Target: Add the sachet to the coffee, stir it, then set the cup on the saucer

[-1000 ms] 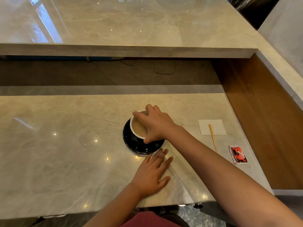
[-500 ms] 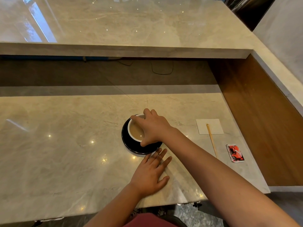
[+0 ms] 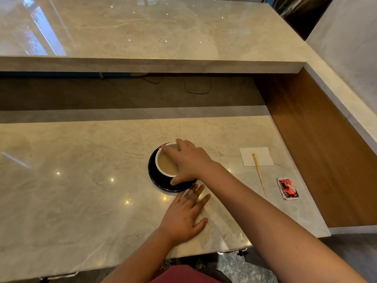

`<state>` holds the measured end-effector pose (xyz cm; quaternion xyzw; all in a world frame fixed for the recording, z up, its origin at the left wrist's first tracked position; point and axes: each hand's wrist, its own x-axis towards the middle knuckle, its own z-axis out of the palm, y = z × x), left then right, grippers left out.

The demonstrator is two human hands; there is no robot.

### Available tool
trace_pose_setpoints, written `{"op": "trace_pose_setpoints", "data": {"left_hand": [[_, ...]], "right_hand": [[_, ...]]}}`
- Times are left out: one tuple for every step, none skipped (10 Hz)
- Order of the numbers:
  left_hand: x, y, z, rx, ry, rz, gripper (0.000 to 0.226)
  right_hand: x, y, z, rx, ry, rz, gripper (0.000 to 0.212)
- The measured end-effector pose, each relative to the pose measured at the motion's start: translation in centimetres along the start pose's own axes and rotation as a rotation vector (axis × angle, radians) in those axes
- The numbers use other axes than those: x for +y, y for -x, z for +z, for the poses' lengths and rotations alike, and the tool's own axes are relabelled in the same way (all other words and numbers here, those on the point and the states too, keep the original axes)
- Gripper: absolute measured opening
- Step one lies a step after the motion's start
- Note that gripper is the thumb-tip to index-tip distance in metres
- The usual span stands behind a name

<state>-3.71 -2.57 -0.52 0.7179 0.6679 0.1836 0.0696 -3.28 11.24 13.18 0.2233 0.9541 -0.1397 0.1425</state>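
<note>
Cup (image 3: 166,166): 1, white inside, filled with pale milky coffee, sitting on the saucer at the middle of the counter. Placement suggests the last step is done or nearly so.

Saucer (image 3: 161,183): 1, black, round, flat on the counter (image 3: 81,180) beneath the cup.

Right hand (image 3: 188,162): arched over the cup's right rim, fingers curled around it from above, thumb down at the near side. Grip looks light, probably steadying the cup as it settles.

Left hand (image 3: 183,215): open, empty, palm flat on the counter just near of the saucer, fingertips close to its edge, likely bracing.

Stirrer (image 3: 259,174): 1, wooden, right of the saucer, far end resting on the napkin (image 3: 263,157), presumably to keep drips off the stone.

Sachet (image 3: 288,188): 1, red, crumpled, farthest right; looks torn and spent.
</note>
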Motion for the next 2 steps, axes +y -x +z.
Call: {"op": "trace_pose_setpoints", "data": {"left_hand": [[0.1,-0.1,-0.1,-0.039,0.025,-0.015,0.06],[0.2,-0.2,-0.1,-0.058,0.022,-0.027,0.06]], "right_hand": [[0.5,1.6,-0.7,0.042,-0.1,0.052,0.092],[1.6,2.7,-0.8,0.111,-0.178,0.123,0.08]]}}
